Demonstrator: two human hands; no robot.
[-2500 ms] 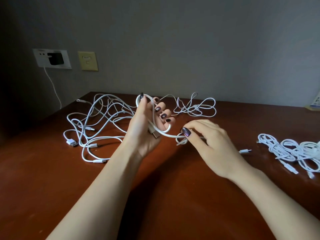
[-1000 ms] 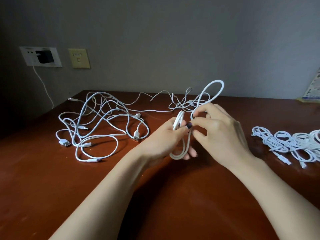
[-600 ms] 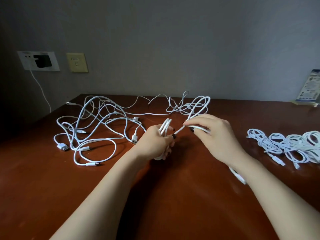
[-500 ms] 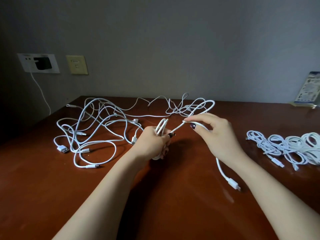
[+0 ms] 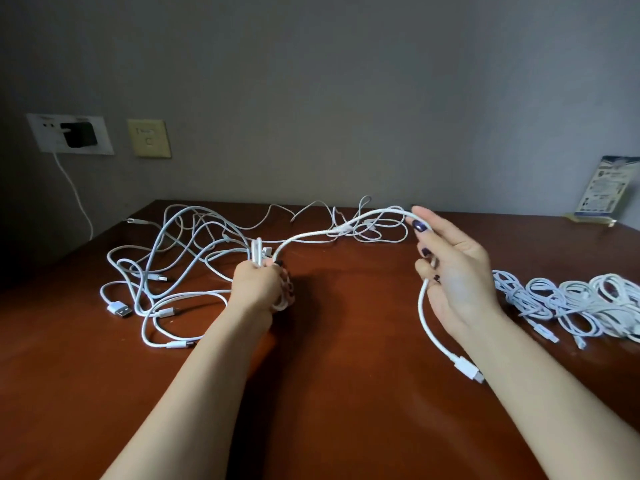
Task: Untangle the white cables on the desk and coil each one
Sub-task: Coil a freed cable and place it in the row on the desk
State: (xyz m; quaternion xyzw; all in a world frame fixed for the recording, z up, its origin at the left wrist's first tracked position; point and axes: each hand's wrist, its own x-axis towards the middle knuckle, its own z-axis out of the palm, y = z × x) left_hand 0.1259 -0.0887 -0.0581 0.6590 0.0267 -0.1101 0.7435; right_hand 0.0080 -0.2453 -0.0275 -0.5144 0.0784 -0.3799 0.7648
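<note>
My left hand (image 5: 261, 287) is closed around folded loops of a white cable (image 5: 311, 234) above the middle of the brown desk (image 5: 346, 393). From that fist the cable arcs right to my right hand (image 5: 453, 271), which holds it loosely with the fingers spread; the free end with its connector (image 5: 468, 369) hangs below the hand. A tangle of white cables (image 5: 173, 268) lies on the desk's left part, and a smaller tangle (image 5: 367, 226) sits at the back. Several coiled white cables (image 5: 571, 303) lie in a row on the right.
A wall socket plate with a black charger (image 5: 78, 135) and its white lead is on the wall at left, beside a yellowish switch plate (image 5: 149, 138). A printed card stand (image 5: 602, 190) is at the desk's back right corner.
My hands have moved apart: the right hand went right and up, drawing the cable's free length out from the loops held in my left fist. The connector end now dangles lower.
</note>
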